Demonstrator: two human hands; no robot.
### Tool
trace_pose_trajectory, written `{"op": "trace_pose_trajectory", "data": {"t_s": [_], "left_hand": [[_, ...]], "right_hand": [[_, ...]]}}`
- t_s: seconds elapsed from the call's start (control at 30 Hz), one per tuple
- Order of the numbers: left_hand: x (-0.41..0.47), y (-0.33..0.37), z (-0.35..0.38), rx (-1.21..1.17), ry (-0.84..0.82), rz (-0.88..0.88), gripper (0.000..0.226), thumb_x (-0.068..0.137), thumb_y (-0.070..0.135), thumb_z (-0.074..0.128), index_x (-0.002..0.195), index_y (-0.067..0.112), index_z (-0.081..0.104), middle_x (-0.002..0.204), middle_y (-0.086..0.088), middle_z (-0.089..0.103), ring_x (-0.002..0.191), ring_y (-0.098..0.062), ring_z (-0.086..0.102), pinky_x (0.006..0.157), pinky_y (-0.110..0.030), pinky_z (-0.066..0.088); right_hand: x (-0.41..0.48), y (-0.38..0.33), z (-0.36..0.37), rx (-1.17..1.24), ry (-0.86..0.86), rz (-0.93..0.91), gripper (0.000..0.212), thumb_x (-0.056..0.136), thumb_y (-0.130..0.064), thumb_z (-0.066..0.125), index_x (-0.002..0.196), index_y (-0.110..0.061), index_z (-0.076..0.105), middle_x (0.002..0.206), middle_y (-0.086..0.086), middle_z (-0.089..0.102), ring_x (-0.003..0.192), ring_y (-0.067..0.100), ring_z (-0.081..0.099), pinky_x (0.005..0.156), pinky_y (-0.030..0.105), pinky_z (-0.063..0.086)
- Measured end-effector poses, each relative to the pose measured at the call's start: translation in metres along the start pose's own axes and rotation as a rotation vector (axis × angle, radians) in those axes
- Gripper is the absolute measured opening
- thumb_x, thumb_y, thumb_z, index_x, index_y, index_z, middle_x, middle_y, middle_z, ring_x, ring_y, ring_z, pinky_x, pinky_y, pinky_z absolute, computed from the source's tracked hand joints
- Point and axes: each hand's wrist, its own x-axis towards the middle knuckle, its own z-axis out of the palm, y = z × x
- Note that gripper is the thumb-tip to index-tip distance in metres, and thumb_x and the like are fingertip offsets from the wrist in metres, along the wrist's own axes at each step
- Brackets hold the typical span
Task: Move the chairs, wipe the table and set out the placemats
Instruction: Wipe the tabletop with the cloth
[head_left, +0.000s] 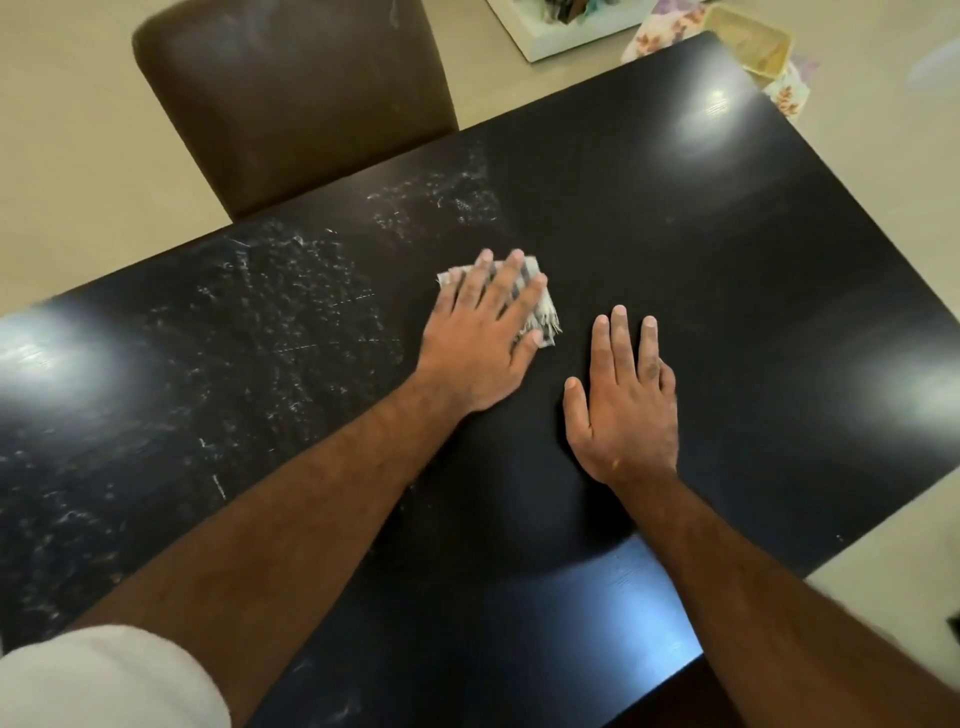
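Rectangular black tabletop, glossy with bright round reflections, fills most of the frame; its left half carries whitish streaks and speckles. Upper left: brown chair with a smooth, scuffed, leather-like back that meets the tabletop's far edge. Centre: left hand, fingers straight and spread, presses flat on a small folded cloth, grey-and-white checked with a frayed fringe on its right side. Just right of the cloth and apart from it, right hand lies flat and empty on the tabletop, fingers extended. Upper right, beyond the tabletop corner: beige rectangular tray over floral-printed sheets on the pale floor.
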Motion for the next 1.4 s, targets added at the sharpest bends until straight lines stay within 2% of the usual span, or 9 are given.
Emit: {"op": "trace_pose_trajectory", "data": {"t_s": [0.1, 0.23, 0.47, 0.67, 0.83, 0.93, 1.07, 1.2, 1.4], "left_hand": [[-0.044, -0.002, 0.003, 0.009, 0.016, 0.031, 0.070, 0.112, 0.058, 0.029, 0.175, 0.031, 0.014, 0.185, -0.003, 0.004, 0.170, -0.032, 0.004, 0.134, -0.059, 0.014], [-0.088, -0.032, 0.005, 0.028, 0.047, -0.091, 0.070, 0.113, 0.058, 0.031, 0.176, 0.031, 0.014, 0.185, -0.001, 0.002, 0.170, -0.030, 0.002, 0.135, -0.055, 0.012], [-0.035, -0.036, 0.004, -0.014, 0.096, -0.212, 0.070, 0.111, 0.057, 0.033, 0.174, 0.031, 0.019, 0.184, -0.004, 0.009, 0.169, -0.035, 0.007, 0.135, -0.060, 0.012], [0.022, 0.017, 0.009, -0.028, 0.071, -0.063, 0.071, 0.109, 0.060, 0.031, 0.174, 0.033, 0.021, 0.184, -0.004, 0.010, 0.169, -0.036, 0.009, 0.134, -0.061, 0.013], [-0.002, 0.021, 0.017, 0.031, 0.090, 0.112, 0.069, 0.111, 0.060, 0.028, 0.174, 0.032, 0.024, 0.183, -0.005, 0.015, 0.168, -0.035, 0.015, 0.133, -0.059, 0.015], [-0.006, 0.014, 0.016, 0.039, 0.099, 0.136, 0.068, 0.111, 0.059, 0.028, 0.173, 0.032, 0.026, 0.183, -0.004, 0.016, 0.168, -0.034, 0.016, 0.134, -0.057, 0.016], [0.022, 0.018, 0.009, 0.012, 0.082, 0.072, 0.070, 0.109, 0.060, 0.026, 0.173, 0.031, 0.024, 0.183, -0.005, 0.017, 0.168, -0.035, 0.016, 0.134, -0.059, 0.017], [0.046, -0.009, 0.002, -0.036, 0.021, -0.004, 0.073, 0.110, 0.062, 0.025, 0.175, 0.033, 0.011, 0.184, -0.003, 0.006, 0.169, -0.034, 0.006, 0.135, -0.059, 0.010], [-0.011, -0.064, -0.007, -0.047, 0.028, -0.153, 0.070, 0.112, 0.060, 0.026, 0.175, 0.035, 0.010, 0.184, 0.000, 0.002, 0.170, -0.033, 0.002, 0.136, -0.059, 0.008]], "right_hand": [[-0.001, -0.002, -0.001, 0.010, 0.005, 0.005, 0.081, 0.106, -0.052, 0.034, 0.175, -0.011, 0.019, 0.185, 0.008, 0.009, 0.171, 0.037, 0.004, 0.127, 0.058, 0.032], [-0.001, -0.006, -0.002, 0.020, 0.006, 0.011, 0.081, 0.106, -0.051, 0.034, 0.175, -0.010, 0.020, 0.185, 0.009, 0.010, 0.170, 0.038, 0.005, 0.126, 0.058, 0.033], [-0.001, -0.006, 0.000, 0.016, 0.002, 0.025, 0.081, 0.107, -0.051, 0.034, 0.175, -0.011, 0.018, 0.185, 0.008, 0.008, 0.171, 0.037, 0.002, 0.128, 0.057, 0.030], [0.000, -0.003, 0.002, 0.028, -0.006, 0.015, 0.081, 0.107, -0.052, 0.033, 0.175, -0.012, 0.017, 0.185, 0.007, 0.006, 0.171, 0.035, 0.000, 0.130, 0.057, 0.028], [-0.003, -0.005, 0.002, 0.047, 0.000, 0.019, 0.081, 0.105, -0.049, 0.035, 0.175, -0.011, 0.019, 0.185, 0.007, 0.006, 0.171, 0.033, 0.000, 0.131, 0.057, 0.027], [-0.005, -0.007, 0.003, 0.044, 0.008, 0.029, 0.081, 0.105, -0.048, 0.035, 0.175, -0.010, 0.019, 0.185, 0.007, 0.007, 0.171, 0.033, 0.000, 0.131, 0.056, 0.027], [-0.003, -0.004, 0.003, 0.048, 0.002, 0.021, 0.081, 0.104, -0.048, 0.035, 0.175, -0.010, 0.020, 0.185, 0.007, 0.008, 0.171, 0.032, 0.001, 0.130, 0.057, 0.028], [0.000, 0.000, 0.003, 0.062, 0.008, 0.018, 0.080, 0.104, -0.047, 0.037, 0.175, -0.013, 0.021, 0.185, 0.004, 0.009, 0.171, 0.031, 0.001, 0.129, 0.056, 0.030], [-0.003, -0.003, 0.001, 0.068, 0.025, 0.019, 0.080, 0.103, -0.045, 0.037, 0.174, -0.012, 0.022, 0.184, 0.006, 0.012, 0.171, 0.034, 0.006, 0.128, 0.056, 0.032]]}}
